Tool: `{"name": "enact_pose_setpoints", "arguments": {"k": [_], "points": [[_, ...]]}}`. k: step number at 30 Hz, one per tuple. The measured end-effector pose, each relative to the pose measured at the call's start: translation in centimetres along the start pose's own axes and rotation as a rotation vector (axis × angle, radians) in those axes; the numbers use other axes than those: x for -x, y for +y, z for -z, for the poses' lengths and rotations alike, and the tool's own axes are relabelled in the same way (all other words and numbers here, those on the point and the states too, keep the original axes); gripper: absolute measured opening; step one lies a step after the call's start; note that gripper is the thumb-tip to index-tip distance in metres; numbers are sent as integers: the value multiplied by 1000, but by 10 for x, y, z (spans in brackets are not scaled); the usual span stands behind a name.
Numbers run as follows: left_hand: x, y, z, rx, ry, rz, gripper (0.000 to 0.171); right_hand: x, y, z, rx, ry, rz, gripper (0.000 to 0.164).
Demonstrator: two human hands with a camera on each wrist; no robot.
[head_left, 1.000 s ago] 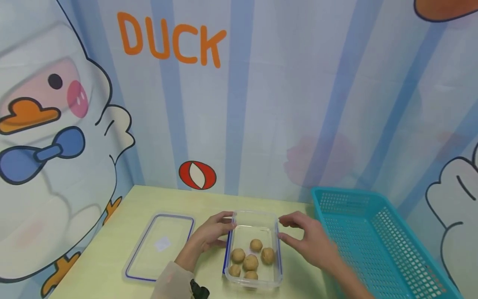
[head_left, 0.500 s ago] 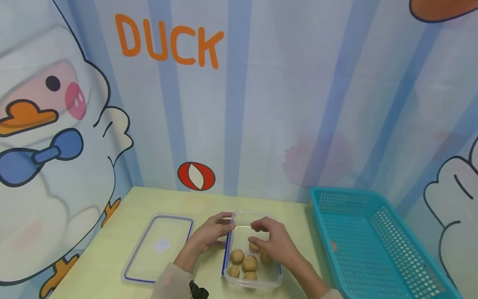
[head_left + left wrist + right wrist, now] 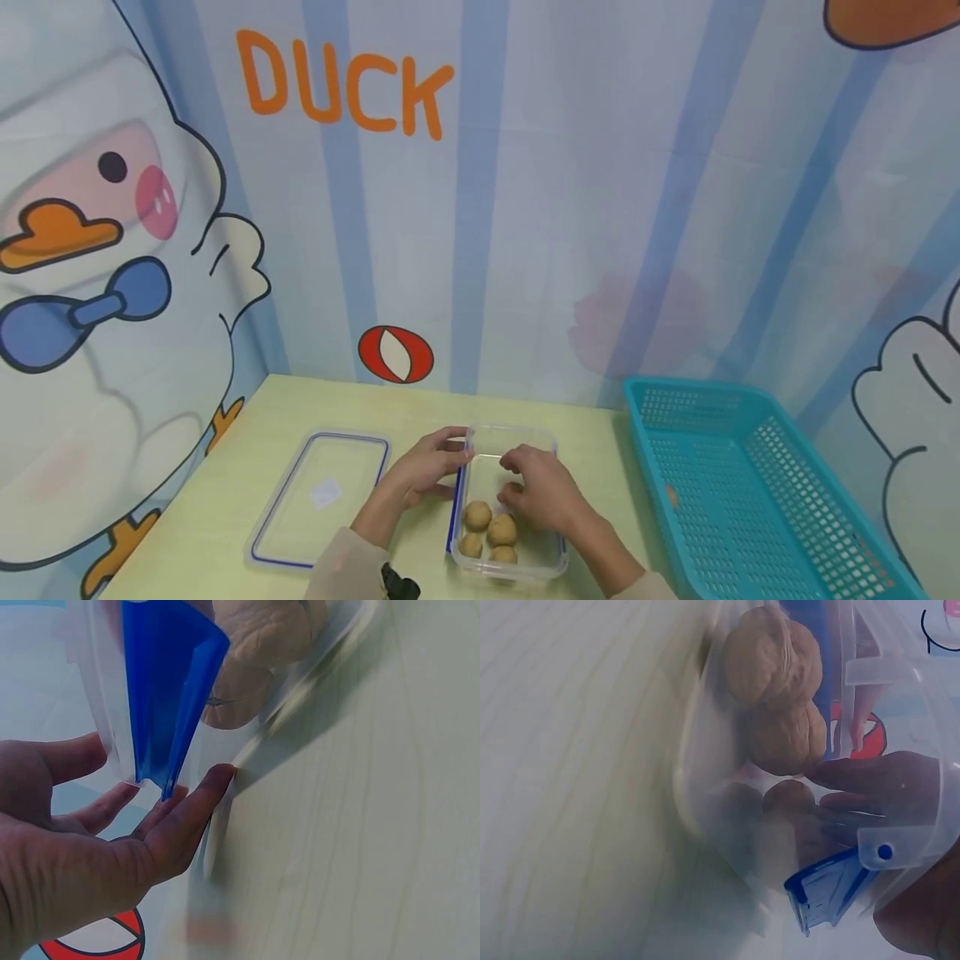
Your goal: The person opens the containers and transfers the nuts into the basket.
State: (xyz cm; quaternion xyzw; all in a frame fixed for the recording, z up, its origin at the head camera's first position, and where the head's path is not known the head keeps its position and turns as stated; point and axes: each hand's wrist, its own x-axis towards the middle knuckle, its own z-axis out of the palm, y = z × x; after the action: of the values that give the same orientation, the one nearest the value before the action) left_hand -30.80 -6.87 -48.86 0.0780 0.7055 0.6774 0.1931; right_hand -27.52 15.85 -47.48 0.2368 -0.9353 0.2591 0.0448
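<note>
A clear plastic food container (image 3: 513,572) stands on the table with several walnuts (image 3: 502,529) in it. My left hand (image 3: 423,467) holds its left side near the far corner, the thumb at the rim. The left wrist view shows those fingers close under a blue latch (image 3: 176,690) that hangs unfastened. My right hand (image 3: 551,492) reaches down inside the container, thumb and fingertips apart, and covers the walnuts on the right in the head view. In the right wrist view its fingers (image 3: 877,776) lie behind the clear wall, right by a walnut (image 3: 787,739).
The container's clear lid (image 3: 356,458), edged in blue with a white sticker, lies flat on the left. A turquoise perforated basket (image 3: 701,387) stands on the right, a small orange-pink patch (image 3: 671,497) at its left wall. A patterned curtain (image 3: 525,208) rises behind the table.
My right hand has moved left from beside the container to over it, then lowered among the walnuts, hiding two of them. The left hand stays in place on the container.
</note>
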Motion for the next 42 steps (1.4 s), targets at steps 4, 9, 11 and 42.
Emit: {"name": "enact_pose_setpoints", "arguments": {"k": [4,9,11,42], "points": [[0,0,0,-2,-2,2,55,1,-1,-3,67,11,14,28],[1,2,-1,-3,-2,4,55,3,-3,-5,106,16,30,24],[0,3,-2,-3,1,8,54,4,-3,-4,120,14,30,24],[0,-2,-2,-9,23,9,56,49,-2,103,-240,205,212,21]]}}
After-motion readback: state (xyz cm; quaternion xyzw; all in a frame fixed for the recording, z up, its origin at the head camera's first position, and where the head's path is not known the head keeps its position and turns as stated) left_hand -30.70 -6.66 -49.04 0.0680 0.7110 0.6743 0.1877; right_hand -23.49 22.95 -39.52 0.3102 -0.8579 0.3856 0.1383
